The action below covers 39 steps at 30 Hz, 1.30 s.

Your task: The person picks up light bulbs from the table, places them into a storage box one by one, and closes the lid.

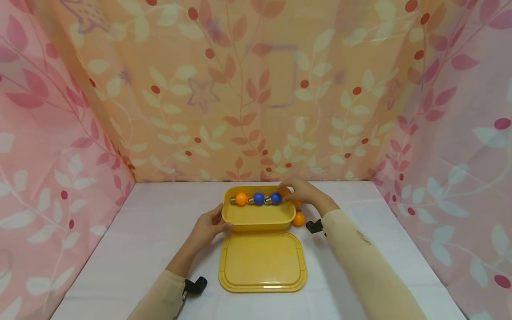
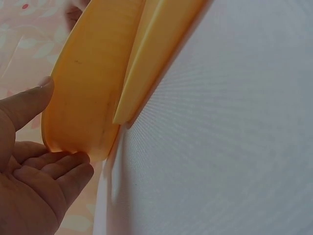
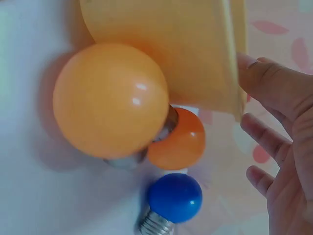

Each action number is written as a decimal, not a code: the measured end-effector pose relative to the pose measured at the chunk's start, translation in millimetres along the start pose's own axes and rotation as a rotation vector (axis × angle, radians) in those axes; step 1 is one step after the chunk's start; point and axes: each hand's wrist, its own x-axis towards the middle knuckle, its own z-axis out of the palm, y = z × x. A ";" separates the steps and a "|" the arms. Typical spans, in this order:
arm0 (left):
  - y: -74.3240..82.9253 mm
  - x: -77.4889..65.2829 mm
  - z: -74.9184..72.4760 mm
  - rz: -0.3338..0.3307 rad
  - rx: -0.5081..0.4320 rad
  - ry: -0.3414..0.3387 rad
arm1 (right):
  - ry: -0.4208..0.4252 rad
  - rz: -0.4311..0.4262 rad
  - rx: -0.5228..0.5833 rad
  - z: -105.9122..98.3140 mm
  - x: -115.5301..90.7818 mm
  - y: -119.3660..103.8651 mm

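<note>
Head view: left grip (image 1: 207,226) pinching the yellow box (image 1: 256,218), right grip (image 1: 306,192) too hidden to judge, loading bulbs (image 1: 258,198) seems underway, likely calling next for the loose orange bulb (image 1: 298,218).

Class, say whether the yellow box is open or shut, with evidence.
Open: the box has its lid off, lying in front, and bulbs show inside.

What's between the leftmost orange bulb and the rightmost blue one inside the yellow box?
One more blue bulb, mid-row between the orange bulb and the rightmost blue one. Shows in the head view.
</note>
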 end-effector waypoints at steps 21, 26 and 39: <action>1.1 3.4 0.7 0.004 -0.004 0.006 | 0.167 0.001 -0.044 -27.2 -47.7 12.1; -1.7 0.2 3.0 -0.012 0.017 0.008 | 0.194 0.029 -0.030 -21.5 -61.6 23.5; -0.6 1.3 0.1 -0.005 0.019 0.003 | 0.252 0.153 -0.009 -14.1 -62.5 47.4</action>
